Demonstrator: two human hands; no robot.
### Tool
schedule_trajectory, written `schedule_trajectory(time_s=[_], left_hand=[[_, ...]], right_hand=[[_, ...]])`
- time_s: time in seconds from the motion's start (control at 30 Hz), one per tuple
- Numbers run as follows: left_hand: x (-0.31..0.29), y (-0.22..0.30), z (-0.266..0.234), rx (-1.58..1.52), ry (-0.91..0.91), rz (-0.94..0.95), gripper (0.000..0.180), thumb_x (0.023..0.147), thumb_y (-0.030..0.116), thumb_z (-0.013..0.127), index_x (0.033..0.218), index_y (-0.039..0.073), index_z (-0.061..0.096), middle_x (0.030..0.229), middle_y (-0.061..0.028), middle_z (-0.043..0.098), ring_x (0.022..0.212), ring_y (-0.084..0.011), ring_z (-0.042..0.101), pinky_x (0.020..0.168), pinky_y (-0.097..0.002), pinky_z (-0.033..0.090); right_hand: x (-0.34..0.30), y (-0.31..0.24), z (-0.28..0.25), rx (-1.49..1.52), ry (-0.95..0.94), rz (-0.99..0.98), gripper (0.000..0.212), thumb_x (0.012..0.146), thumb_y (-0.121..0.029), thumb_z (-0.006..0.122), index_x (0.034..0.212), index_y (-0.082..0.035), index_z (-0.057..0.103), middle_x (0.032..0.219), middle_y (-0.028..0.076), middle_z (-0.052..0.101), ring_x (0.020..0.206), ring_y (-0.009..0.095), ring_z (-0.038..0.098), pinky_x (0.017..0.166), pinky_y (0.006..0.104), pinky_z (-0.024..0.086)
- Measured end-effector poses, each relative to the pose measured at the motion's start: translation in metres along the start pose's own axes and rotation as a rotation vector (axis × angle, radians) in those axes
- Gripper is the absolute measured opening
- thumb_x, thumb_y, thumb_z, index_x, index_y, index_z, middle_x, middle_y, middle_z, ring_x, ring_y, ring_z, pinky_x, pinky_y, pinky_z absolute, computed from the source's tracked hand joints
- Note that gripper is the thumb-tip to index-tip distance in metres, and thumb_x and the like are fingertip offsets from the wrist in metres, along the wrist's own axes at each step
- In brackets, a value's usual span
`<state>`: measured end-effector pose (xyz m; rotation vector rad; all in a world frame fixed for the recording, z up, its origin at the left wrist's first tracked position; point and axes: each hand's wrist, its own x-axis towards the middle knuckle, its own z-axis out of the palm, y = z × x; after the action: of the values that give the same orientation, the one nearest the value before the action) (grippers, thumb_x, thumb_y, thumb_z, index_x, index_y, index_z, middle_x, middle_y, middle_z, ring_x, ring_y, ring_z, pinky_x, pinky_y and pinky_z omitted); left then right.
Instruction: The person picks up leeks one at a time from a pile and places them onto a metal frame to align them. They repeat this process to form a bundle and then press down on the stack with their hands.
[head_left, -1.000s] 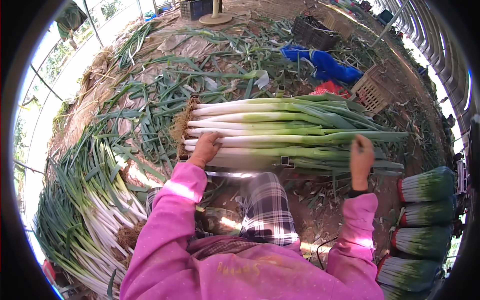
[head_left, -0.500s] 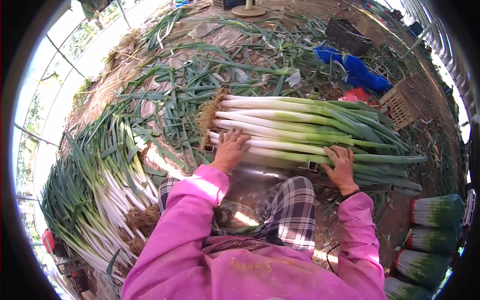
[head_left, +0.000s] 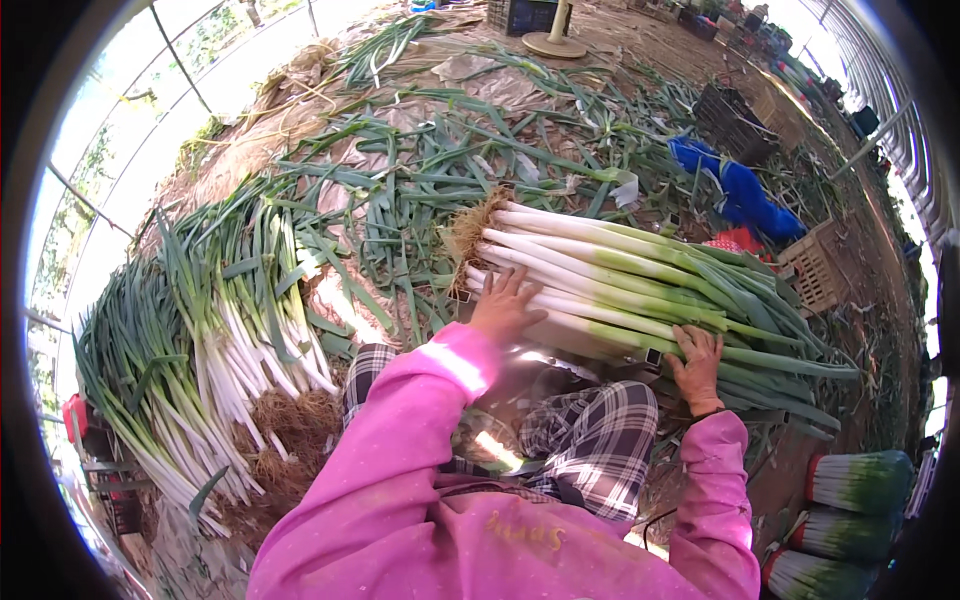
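Note:
A bundle of long green onions (head_left: 600, 262) lies across a low rack before my knees, roots to the left and green leaves to the right. My left hand (head_left: 505, 308) is open, its fingers spread over the white stalks near the roots. Farther right, my right hand (head_left: 697, 365) rests open on the near side of the bundle, where the stalks turn green. A dark square metal tube end (head_left: 652, 357) of the rack shows between the hands. Most of the rack is hidden beneath the onions.
To my left lies a large heap of green onions (head_left: 215, 340). Cut leaves (head_left: 420, 200) litter the ground ahead. A beige crate (head_left: 815, 265), blue cloth (head_left: 740, 190) and dark crate (head_left: 735, 120) are at far right; tied bundles (head_left: 855, 480) stand at near right.
The head view has turned, so the bundle and both hands appear farther right and slightly tilted. My left fingers look more spread. Both hands still rest on the onions.

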<state>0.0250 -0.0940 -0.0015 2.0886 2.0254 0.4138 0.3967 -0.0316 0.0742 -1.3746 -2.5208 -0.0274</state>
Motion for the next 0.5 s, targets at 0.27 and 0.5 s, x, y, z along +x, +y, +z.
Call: schedule_trajectory(time_s=[0.27,0.5], left_hand=[[0.002,-0.028,-0.031,-0.124,-0.2,-0.011,0.05,0.074,0.04,0.067,0.112,0.008,0.063,0.124,-0.0159,0.056,0.114,-0.0341,0.053,0.096,-0.043,0.043],[-0.172,-0.173,-0.156,-0.45,0.569,-0.331,0.028,0.084,0.024,0.055,0.108,0.01,0.061,0.098,-0.0131,0.065,0.091,-0.0277,0.062,0.078,-0.0368,0.049]], right_hand=[[0.002,0.031,0.046,-0.025,-0.006,-0.128,0.052,0.076,-0.032,0.067,0.123,-0.013,0.059,0.124,0.016,0.053,0.119,0.033,0.045,0.108,0.0507,0.021],[-0.003,0.028,0.02,-0.137,-0.148,-0.074,0.055,0.081,-0.032,0.06,0.131,-0.012,0.05,0.13,0.014,0.048,0.125,0.032,0.039,0.109,0.0556,0.014]])
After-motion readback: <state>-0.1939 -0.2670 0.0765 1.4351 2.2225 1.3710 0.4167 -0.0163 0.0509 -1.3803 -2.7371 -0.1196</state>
